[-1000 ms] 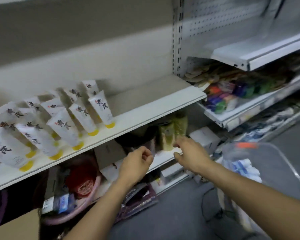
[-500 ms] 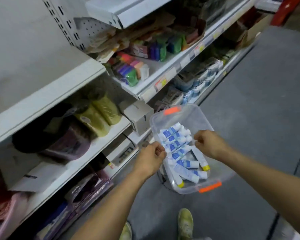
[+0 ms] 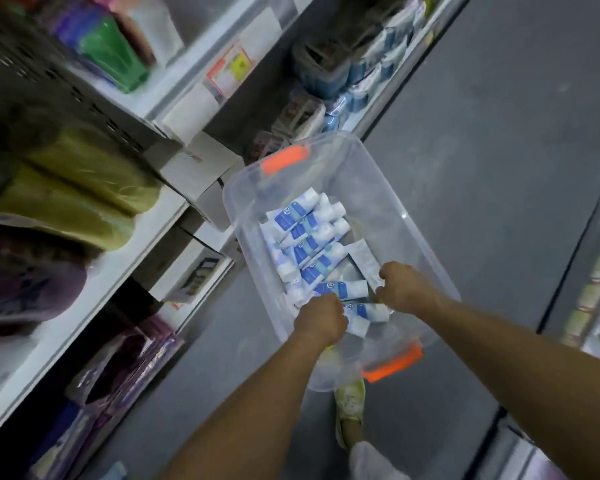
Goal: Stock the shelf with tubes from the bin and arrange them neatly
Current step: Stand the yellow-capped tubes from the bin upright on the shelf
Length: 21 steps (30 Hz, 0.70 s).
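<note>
I have both hands down in the clear bin (image 3: 378, 188) on the floor, where the blue-and-white tubes (image 3: 309, 233) lie packed side by side. My left hand (image 3: 321, 318) curls round one tube (image 3: 366, 311) to lift it out, I judge; my right hand (image 3: 400, 289) curls at another (grip hidden, I cannot tell).

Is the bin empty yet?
Not empty. Many blue-and-white tubes lie piled inside the bin, covering much of its floor.

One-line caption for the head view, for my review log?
Person's left hand and right hand reach into clear plastic bin of blue-and-white tubes beside stocked shelves.
</note>
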Tool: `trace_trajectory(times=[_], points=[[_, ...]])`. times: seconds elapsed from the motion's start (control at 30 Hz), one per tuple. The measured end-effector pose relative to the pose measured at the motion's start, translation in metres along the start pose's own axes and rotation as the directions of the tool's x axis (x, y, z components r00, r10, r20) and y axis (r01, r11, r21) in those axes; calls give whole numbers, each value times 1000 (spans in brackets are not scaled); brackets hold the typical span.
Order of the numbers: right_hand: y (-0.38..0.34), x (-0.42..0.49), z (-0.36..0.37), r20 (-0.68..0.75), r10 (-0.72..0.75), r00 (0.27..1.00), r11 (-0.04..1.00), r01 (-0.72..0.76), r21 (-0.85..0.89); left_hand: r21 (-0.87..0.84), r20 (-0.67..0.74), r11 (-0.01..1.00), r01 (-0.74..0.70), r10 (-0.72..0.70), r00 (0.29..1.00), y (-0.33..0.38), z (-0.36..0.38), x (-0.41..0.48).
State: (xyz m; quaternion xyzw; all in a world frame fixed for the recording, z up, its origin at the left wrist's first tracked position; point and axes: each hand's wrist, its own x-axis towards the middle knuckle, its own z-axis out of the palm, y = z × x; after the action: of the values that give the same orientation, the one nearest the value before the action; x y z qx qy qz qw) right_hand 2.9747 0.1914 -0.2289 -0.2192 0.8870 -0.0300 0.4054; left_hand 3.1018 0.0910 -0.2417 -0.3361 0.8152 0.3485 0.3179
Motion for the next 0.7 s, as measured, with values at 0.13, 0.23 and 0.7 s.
trace_trajectory(times=[0.13, 0.23, 0.7], points=[[2, 26, 22, 13, 35, 999, 999, -35, 6, 424, -33, 906, -16, 33, 999, -7, 33, 25], [2, 40, 33, 7, 70, 998, 997, -70, 16, 702, -51, 712, 25, 16, 999, -13, 32, 38], [-2, 69, 64, -94, -5, 996, 886, -39, -461, 801, 328, 494, -337, 108, 938, -1, -9, 45]])
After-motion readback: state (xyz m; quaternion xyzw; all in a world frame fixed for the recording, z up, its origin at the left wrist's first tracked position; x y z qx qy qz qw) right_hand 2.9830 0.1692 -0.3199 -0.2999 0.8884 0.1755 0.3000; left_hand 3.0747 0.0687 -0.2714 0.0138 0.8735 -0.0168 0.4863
